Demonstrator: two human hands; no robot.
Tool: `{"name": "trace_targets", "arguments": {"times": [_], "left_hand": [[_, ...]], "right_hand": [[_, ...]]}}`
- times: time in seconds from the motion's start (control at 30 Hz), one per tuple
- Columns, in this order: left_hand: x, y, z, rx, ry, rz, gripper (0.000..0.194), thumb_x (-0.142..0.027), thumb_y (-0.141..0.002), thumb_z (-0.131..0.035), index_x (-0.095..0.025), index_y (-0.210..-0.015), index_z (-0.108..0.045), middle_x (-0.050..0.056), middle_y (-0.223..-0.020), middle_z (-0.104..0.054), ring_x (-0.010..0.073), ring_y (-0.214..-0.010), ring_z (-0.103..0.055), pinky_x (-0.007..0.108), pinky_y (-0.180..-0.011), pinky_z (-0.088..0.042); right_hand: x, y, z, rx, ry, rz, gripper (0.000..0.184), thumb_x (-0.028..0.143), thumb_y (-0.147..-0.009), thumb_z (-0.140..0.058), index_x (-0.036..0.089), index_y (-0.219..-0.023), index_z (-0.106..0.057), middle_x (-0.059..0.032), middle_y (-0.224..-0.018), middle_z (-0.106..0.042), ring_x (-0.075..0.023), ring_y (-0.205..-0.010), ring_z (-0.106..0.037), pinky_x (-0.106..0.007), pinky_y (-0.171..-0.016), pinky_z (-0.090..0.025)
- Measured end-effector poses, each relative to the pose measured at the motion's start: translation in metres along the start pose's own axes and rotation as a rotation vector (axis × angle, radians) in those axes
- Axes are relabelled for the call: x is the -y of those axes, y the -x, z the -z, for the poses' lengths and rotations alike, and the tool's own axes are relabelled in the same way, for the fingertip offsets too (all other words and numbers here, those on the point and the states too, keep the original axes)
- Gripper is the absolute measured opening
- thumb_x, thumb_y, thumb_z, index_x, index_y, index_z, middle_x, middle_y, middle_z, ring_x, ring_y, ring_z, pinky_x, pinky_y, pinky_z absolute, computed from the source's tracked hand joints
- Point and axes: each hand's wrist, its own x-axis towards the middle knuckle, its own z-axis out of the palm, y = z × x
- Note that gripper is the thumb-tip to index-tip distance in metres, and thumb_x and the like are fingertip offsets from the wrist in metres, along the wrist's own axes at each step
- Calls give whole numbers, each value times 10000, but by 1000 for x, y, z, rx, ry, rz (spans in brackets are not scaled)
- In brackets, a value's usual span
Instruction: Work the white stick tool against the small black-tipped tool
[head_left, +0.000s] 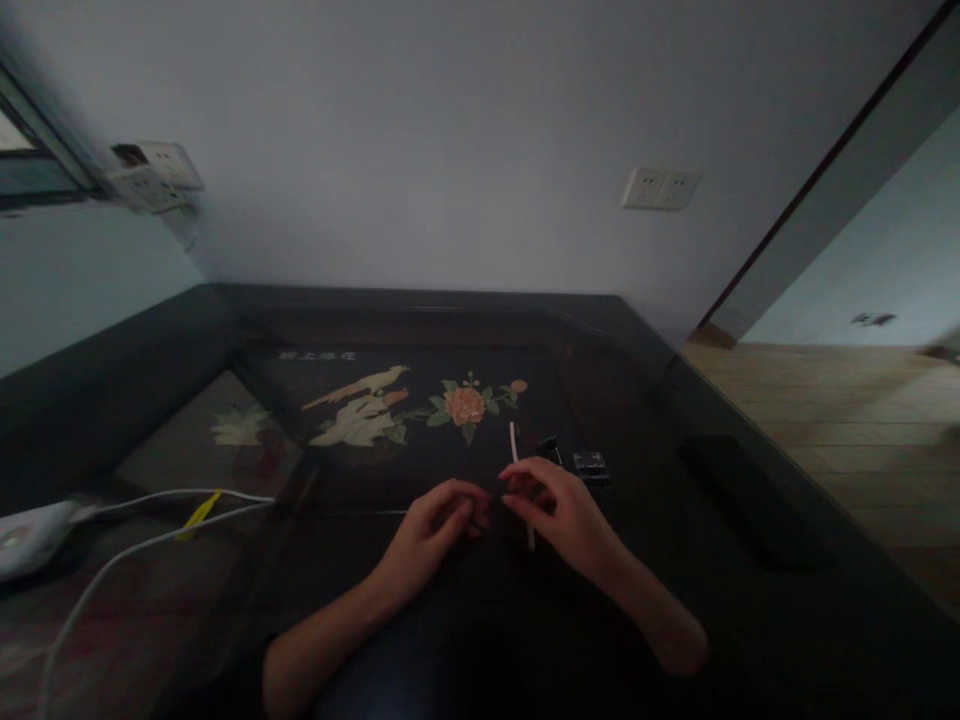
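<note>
My left hand [442, 522] is low over the dark table, its fingers curled in and the thumb laid close against them. Facing it, my right hand [553, 508] has thumb and index finger brought near each other in a pinch. The fingertips of both hands almost meet; anything between them is too dark and small to make out. A thin white strip [514, 442] runs beneath my right hand, its ends showing above and below. Just beyond that hand are a small black object [550, 450] and a small clear case or packet [592, 467].
The dark table [630, 400] bears a bird-and-flower inlay [465, 405]. At left lie a white device [34, 540] and a white cable [142, 545] with a yellow tie [199, 515]. A dark flat object [750, 500] is at right. Behind stands a wall with sockets [660, 188].
</note>
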Motion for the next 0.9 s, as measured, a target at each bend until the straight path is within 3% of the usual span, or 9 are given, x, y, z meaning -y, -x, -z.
{"name": "trace_targets", "arguments": {"times": [0.1,0.2,0.4,0.67,0.9], "left_hand": [[2,-3,1,12,-141,-23,267,-320,-915,-462,-138,-954,-653,44,-768,-650,151,-704,-619,265,-667,-491],[3,-1,-1,67,-250,-47,266,-271,-922,-426,-143,-961,-655,30,-736,-643,138,-667,-615,255,-659,-475],[1,2,-4,127,-332,-99,253,-213,-907,-415,-156,-960,-656,12,-701,-643,127,-628,-604,238,-637,-460],[4,2,-4,137,-351,-81,250,-183,-887,-429,-171,-981,-660,8,-726,-654,129,-651,-606,234,-643,-459],[5,3,-6,61,-226,-62,381,-204,-882,-467,-190,-1254,-548,55,-982,-674,145,-794,-626,255,-700,-505]], "right_hand": [[-7,-3,-2,-105,479,-59,30,171,-878,-556,192,-896,-544,-10,-761,-611,-157,-685,-586,-273,-620,-437],[-9,-4,-10,-38,729,-82,36,156,-877,-541,189,-871,-527,-44,-761,-645,-197,-717,-612,-304,-647,-408],[-4,-4,-20,63,799,-113,162,71,-884,-446,164,-973,-546,-88,-793,-723,-227,-750,-677,-348,-742,-398],[-3,-1,-21,54,768,-130,157,68,-857,-483,194,-931,-540,-32,-779,-723,-190,-715,-675,-295,-675,-363],[6,8,-31,47,703,-23,126,101,-886,-476,196,-932,-544,-25,-806,-704,-191,-741,-656,-286,-671,-368]]}}
